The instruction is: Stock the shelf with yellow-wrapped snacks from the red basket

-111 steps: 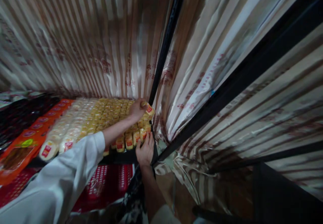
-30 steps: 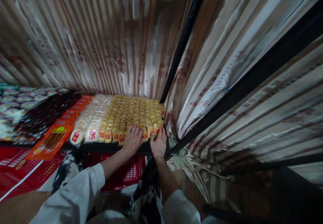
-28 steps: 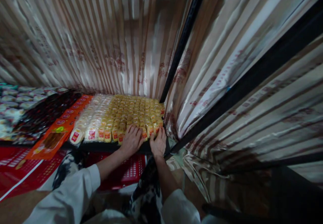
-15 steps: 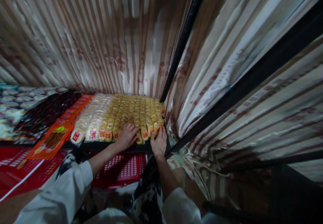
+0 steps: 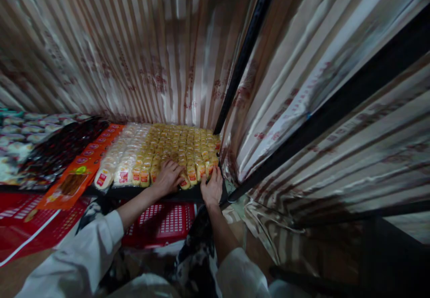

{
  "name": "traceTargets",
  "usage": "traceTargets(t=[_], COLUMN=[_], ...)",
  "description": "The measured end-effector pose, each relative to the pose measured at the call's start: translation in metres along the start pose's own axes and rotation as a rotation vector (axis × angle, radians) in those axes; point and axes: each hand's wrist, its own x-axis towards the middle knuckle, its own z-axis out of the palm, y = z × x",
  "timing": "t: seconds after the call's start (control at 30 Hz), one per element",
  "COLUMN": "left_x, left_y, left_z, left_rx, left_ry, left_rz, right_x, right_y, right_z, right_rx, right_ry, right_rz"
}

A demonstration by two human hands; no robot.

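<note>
Rows of small yellow packets in clear wrap with red labels (image 5: 181,143) stand tightly side by side on a dark shelf. My left hand (image 5: 168,177) rests on the front of these rows, its fingers stretched over them and its fingertips beside a front packet that leans slightly. My right hand (image 5: 212,187) touches the front of the rows at the right end, with thumb and fingers apart. Neither hand visibly grips a packet. Some front packets are hidden under my left hand.
White wrapped packets (image 5: 126,159), an orange package (image 5: 77,168) and dark glossy packages (image 5: 60,150) lie to the left. A red basket (image 5: 164,222) sits below the shelf. Striped curtain (image 5: 151,56) hangs behind; black poles (image 5: 242,56) stand at the right.
My left hand has shifted slightly left, and more of the front packet beside its fingertips shows. My right hand stays nearly in place.
</note>
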Motion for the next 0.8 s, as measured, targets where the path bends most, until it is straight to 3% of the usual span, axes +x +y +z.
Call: traceTargets(t=[0.17, 0.4, 0.53, 0.7, 0.8], left_x=[-0.001, -0.027, -0.066, -0.093, -0.089], left_y=[-0.001, 0.014, 0.035, 0.045, 0.047], left_z=[0.002, -0.007, 0.006, 0.026, 0.028], left_rx=[0.015, -0.031, 0.034, 0.142, 0.178], left_ry=[0.039, 0.231, 0.163, 0.141, 0.089], left_rz=[0.004, 0.016, 0.144, -0.048, -0.047], right_x=[0.000, 0.000, 0.001, 0.001, 0.001], right_y=[-0.001, 0.001, 0.002, 0.002, 0.002], right_z=[0.000, 0.000, 0.001, 0.000, 0.001], right_rx=[0.000, -0.006, -0.015, -0.012, -0.010], right_ry=[-0.004, -0.018, -0.015, -0.015, -0.014], right_rz=[0.001, 0.006, -0.001, -0.007, -0.010])
